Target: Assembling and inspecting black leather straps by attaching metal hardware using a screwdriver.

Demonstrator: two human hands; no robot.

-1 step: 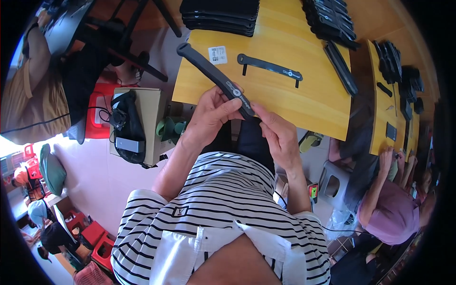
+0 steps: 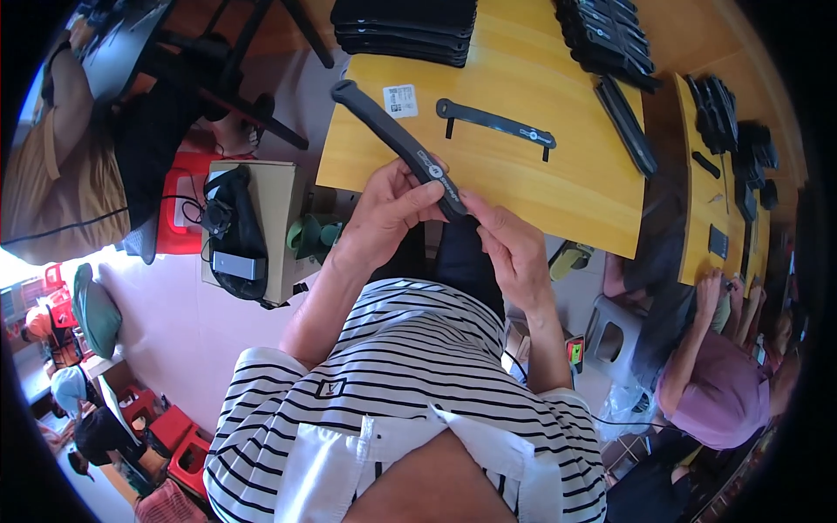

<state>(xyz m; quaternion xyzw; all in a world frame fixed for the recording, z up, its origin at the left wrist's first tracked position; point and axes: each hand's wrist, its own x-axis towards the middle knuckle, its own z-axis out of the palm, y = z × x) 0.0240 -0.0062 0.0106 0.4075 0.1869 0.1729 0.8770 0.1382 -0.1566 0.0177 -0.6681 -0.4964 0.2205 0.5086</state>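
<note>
A long black strap (image 2: pixel 390 129) with white print and a rounded end with a hole is held slanting above the near edge of the table. Around its lower part my left hand (image 2: pixel 394 209) is closed, thumb on top of the print. The fingertips of my right hand (image 2: pixel 510 247) pinch the strap's near end, which they partly hide. A similar dark strap (image 2: pixel 493 122) lies flat on the table just beyond, with a short black tab at each end.
On the yellow table (image 2: pixel 392 161) are a stack of black pieces (image 2: pixel 404 35), a white label (image 2: pixel 401 101), a pile of black straps (image 2: pixel 606 39) and a long black bundle (image 2: pixel 626 126). A cardboard box (image 2: pixel 277 192) stands left. Co-workers sit at both sides.
The far end of the held strap has shifted very slightly to the right. Both hands keep their hold.
</note>
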